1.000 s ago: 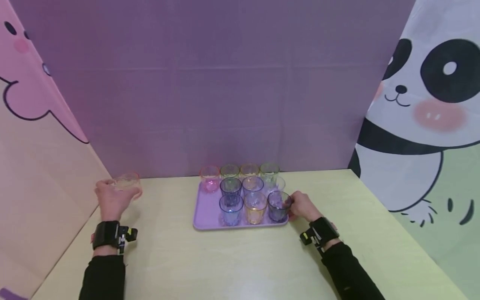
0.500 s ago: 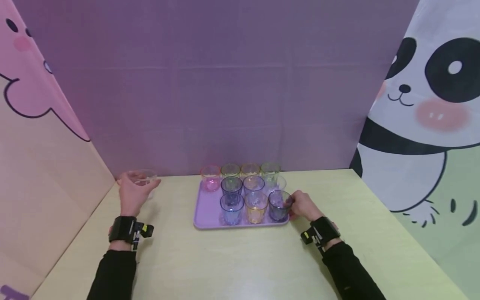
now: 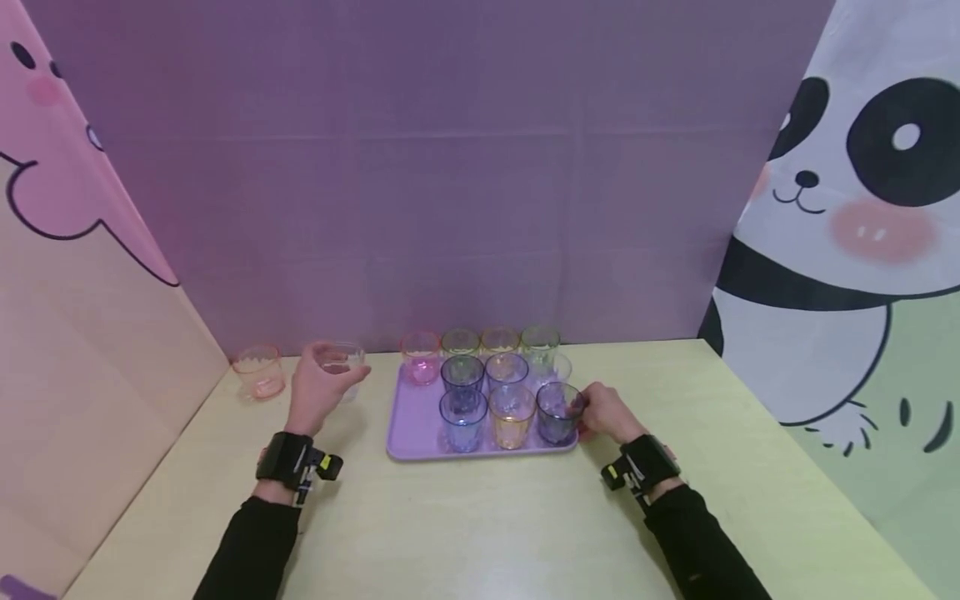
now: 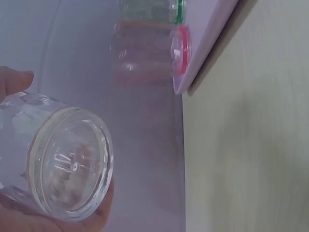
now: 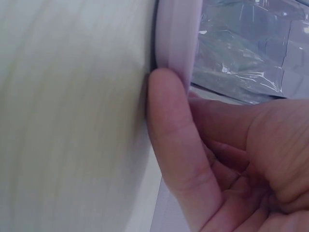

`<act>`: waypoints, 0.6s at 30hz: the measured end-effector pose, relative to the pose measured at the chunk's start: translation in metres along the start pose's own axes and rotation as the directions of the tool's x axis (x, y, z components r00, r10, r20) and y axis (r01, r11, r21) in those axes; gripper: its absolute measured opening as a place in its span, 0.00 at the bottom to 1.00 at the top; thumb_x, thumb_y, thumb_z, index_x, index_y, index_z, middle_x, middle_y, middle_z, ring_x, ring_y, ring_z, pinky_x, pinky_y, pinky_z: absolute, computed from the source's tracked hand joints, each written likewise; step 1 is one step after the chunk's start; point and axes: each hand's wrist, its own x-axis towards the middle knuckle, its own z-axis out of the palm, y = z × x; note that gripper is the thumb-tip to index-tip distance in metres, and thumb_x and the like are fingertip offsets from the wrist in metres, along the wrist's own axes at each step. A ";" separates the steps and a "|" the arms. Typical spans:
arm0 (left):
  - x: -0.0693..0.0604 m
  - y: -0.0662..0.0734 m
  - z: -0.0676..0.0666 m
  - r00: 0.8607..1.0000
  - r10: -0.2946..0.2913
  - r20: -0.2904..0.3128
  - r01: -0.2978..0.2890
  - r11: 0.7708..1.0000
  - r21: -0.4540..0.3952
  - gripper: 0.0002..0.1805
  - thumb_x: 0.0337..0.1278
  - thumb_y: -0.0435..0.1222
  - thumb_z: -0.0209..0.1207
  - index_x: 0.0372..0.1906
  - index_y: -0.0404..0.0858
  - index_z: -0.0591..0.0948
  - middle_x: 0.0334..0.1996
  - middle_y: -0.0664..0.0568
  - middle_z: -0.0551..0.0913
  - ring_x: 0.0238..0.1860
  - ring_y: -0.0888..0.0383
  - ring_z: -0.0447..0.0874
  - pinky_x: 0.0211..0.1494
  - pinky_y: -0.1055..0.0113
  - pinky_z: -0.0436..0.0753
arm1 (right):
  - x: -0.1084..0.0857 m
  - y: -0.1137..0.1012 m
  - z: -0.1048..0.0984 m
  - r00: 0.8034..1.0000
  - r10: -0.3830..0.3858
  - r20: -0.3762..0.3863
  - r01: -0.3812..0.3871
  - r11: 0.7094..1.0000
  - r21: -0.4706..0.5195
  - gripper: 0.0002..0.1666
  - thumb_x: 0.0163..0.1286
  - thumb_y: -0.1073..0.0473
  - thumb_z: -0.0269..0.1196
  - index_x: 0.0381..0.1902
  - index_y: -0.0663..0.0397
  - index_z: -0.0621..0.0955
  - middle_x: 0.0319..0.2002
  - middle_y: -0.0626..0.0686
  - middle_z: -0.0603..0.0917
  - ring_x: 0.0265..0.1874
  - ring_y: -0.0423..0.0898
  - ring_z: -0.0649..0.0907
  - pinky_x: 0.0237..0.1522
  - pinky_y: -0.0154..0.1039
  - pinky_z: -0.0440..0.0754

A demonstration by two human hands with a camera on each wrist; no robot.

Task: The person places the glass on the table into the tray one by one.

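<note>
My left hand [image 3: 318, 387] holds a clear glass [image 3: 347, 367] above the table, left of the tray. In the left wrist view, the round base of the clear glass [image 4: 75, 164] faces the camera, with fingers around its side. My right hand [image 3: 609, 412] grips the right edge of the purple tray [image 3: 412, 433], beside a dark glass [image 3: 558, 421]. The right wrist view shows a finger pressed along the outside of the tray rim [image 5: 178, 38]; the inner fingertips are hidden. Several coloured glasses stand on the tray, including a pink glass [image 3: 422, 367] and a blue glass [image 3: 462, 429].
A peach glass [image 3: 260, 379] stands alone near the table's back left corner. A purple backdrop [image 3: 450, 183] rises at the table's back edge. Printed cartoon panels flank both sides, with a panda [image 3: 840, 350] on the right.
My left hand has moved right from the peach glass, carrying the clear glass toward the tray. The peach glass now stands uncovered behind it. My right hand stays at the tray.
</note>
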 end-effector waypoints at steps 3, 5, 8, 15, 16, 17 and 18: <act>-0.002 0.004 0.009 0.998 -0.031 0.058 0.030 0.999 0.030 0.46 0.31 0.53 0.71 0.56 0.37 0.63 0.48 0.43 0.77 0.46 0.49 0.77 0.44 0.59 0.78 | -0.001 0.001 0.000 1.000 -0.017 -0.002 0.017 1.000 0.000 0.14 0.49 0.81 0.52 0.31 0.69 0.80 0.23 0.59 0.82 0.17 0.49 0.82 0.19 0.39 0.81; -0.003 0.007 0.015 0.995 -0.047 0.093 0.042 0.997 0.061 0.46 0.30 0.55 0.70 0.56 0.38 0.64 0.48 0.43 0.75 0.48 0.49 0.75 0.46 0.56 0.76 | -0.001 0.001 0.000 1.000 -0.025 0.000 0.025 1.000 0.000 0.15 0.48 0.81 0.52 0.32 0.70 0.80 0.24 0.60 0.82 0.17 0.49 0.82 0.19 0.39 0.81; -0.004 0.012 0.024 0.989 -0.050 0.137 0.035 0.993 0.115 0.47 0.29 0.58 0.69 0.56 0.37 0.65 0.49 0.42 0.72 0.49 0.48 0.73 0.46 0.55 0.76 | -0.002 0.001 -0.001 1.000 -0.024 -0.001 0.024 1.000 -0.003 0.15 0.48 0.81 0.52 0.32 0.70 0.80 0.25 0.61 0.83 0.17 0.49 0.82 0.19 0.39 0.81; -0.006 0.016 0.044 0.974 -0.007 0.225 -0.037 0.981 0.191 0.48 0.29 0.57 0.70 0.57 0.35 0.68 0.49 0.41 0.74 0.49 0.47 0.72 0.47 0.55 0.75 | -0.002 0.000 -0.002 1.000 -0.017 0.004 0.017 1.000 0.005 0.15 0.48 0.82 0.51 0.33 0.71 0.80 0.25 0.60 0.83 0.16 0.49 0.82 0.19 0.39 0.81; -0.007 0.015 0.046 0.972 -0.006 0.236 -0.043 0.978 0.203 0.48 0.29 0.57 0.70 0.58 0.34 0.68 0.49 0.41 0.74 0.49 0.47 0.72 0.47 0.55 0.74 | -0.002 0.000 -0.002 1.000 -0.018 0.003 0.018 1.000 0.002 0.15 0.48 0.82 0.51 0.33 0.70 0.80 0.25 0.60 0.83 0.16 0.49 0.82 0.18 0.39 0.81; -0.008 0.015 0.048 0.969 -0.011 0.245 -0.044 0.976 0.215 0.49 0.29 0.57 0.70 0.58 0.35 0.67 0.49 0.42 0.74 0.50 0.47 0.71 0.48 0.54 0.74 | -0.003 0.000 -0.001 1.000 -0.021 0.004 0.021 1.000 -0.001 0.15 0.48 0.82 0.51 0.33 0.70 0.80 0.25 0.60 0.82 0.16 0.49 0.82 0.18 0.39 0.81; -0.008 0.014 0.049 0.967 -0.014 0.253 -0.045 0.973 0.227 0.49 0.29 0.57 0.70 0.58 0.35 0.68 0.49 0.42 0.74 0.50 0.47 0.71 0.48 0.54 0.74 | -0.003 0.000 -0.001 1.000 -0.022 0.005 0.022 1.000 -0.005 0.15 0.48 0.82 0.51 0.32 0.70 0.80 0.25 0.59 0.82 0.16 0.49 0.82 0.18 0.39 0.81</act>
